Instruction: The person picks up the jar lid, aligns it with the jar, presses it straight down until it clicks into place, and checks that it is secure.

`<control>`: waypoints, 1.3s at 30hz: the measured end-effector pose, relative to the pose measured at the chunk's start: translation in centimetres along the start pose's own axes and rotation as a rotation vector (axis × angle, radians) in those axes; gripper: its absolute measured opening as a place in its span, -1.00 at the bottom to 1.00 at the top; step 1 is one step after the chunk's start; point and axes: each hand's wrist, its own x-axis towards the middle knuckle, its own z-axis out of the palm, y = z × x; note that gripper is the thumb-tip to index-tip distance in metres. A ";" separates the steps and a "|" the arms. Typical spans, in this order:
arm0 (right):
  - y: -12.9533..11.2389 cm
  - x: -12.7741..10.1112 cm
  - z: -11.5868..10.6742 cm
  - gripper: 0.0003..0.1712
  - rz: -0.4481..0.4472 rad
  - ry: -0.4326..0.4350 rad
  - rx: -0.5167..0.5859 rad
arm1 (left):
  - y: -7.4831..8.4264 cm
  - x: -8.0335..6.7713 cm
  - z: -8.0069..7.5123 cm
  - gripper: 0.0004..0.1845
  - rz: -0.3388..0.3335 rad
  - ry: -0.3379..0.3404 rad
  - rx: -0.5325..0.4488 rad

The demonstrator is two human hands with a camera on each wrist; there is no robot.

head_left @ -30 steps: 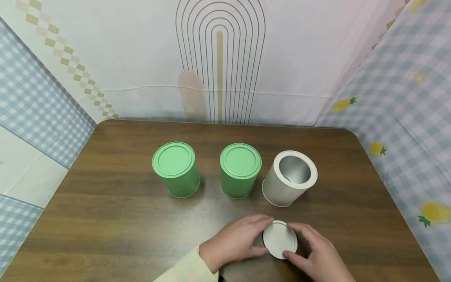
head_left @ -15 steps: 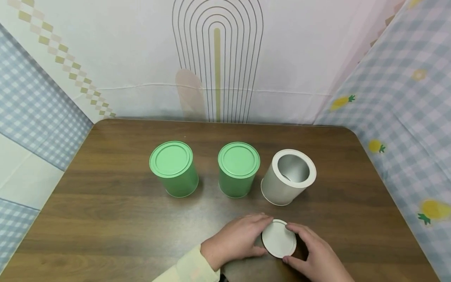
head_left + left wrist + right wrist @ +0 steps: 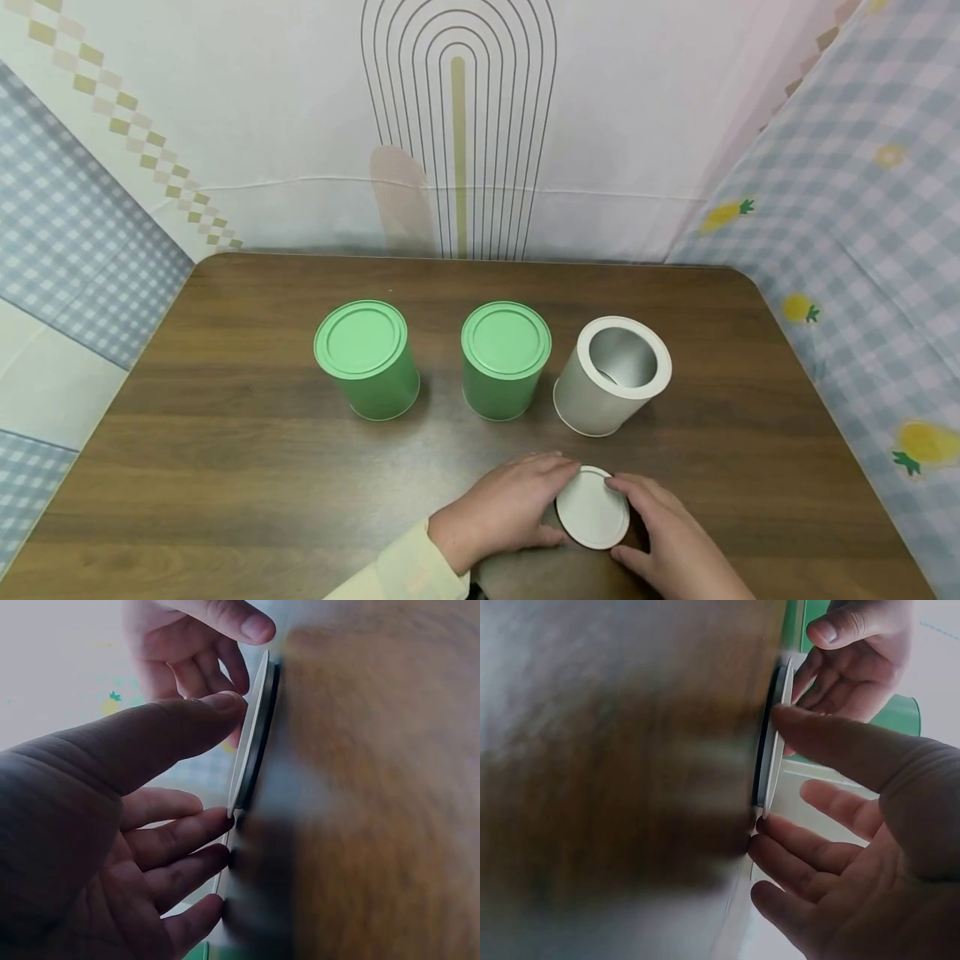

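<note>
A round white lid (image 3: 592, 508) lies flat near the table's front, with a dark ring under its rim (image 3: 257, 750) in the left wrist view. My left hand (image 3: 506, 510) is on its left side, fingertips at the far edge and thumb lower down, apart from the rim in the head view. From the right, my right hand (image 3: 667, 533) reaches to the lid, forefinger at the upper right rim and thumb close by the lower right edge. Fingers of both hands are loosely bent. Behind the lid stands a white can (image 3: 588, 400), its top uncovered and its inside silvery.
Left of the white can are two green cans, a middle one (image 3: 501, 387) and a left one (image 3: 378, 387), both with lids on. The brown wooden table (image 3: 247, 467) meets a patterned cloth backdrop (image 3: 285, 125) at the back and sides.
My right thumb has slid off the lid's lower rim to just beside it. The left hand and the cans keep their places; the whole view shifts slightly.
</note>
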 end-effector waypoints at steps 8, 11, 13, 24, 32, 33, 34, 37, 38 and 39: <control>-0.1 0.4 -0.1 -0.06 -0.022 -0.003 -0.046 | -0.3 0.2 0.1 -0.16 0.001 -0.016 -0.019; -0.2 0.5 -0.2 -0.05 0.004 -0.041 -0.031 | -0.3 0.2 0.1 -0.16 0.006 -0.017 -0.025; -0.2 0.6 -0.3 -0.04 0.018 -0.065 -0.025 | -0.3 0.2 0.0 -0.15 0.005 -0.022 -0.034; -0.2 0.6 -0.5 0.04 0.008 -0.090 -0.042 | -0.6 0.2 0.0 -0.15 -0.007 -0.035 -0.078; -0.3 0.5 -0.8 0.02 0.053 -0.108 0.009 | -0.4 0.2 0.0 -0.16 -0.031 -0.052 -0.092; -0.3 0.5 -0.8 0.02 0.064 -0.113 0.017 | -0.4 0.2 0.0 -0.17 -0.033 -0.052 -0.087; -0.4 0.5 -0.9 0.02 0.072 -0.117 0.025 | -0.3 0.2 0.0 -0.18 -0.034 -0.049 -0.080; -0.4 0.5 -1.1 0.00 0.097 -0.133 0.040 | -0.2 0.2 0.1 -0.21 -0.035 -0.037 -0.052; -0.4 0.5 -1.1 0.00 0.104 -0.138 0.044 | -0.2 0.2 0.1 -0.22 -0.035 -0.031 -0.043; -0.4 0.5 -1.2 0.00 0.111 -0.144 0.048 | -0.2 0.2 0.1 -0.23 -0.034 -0.025 -0.035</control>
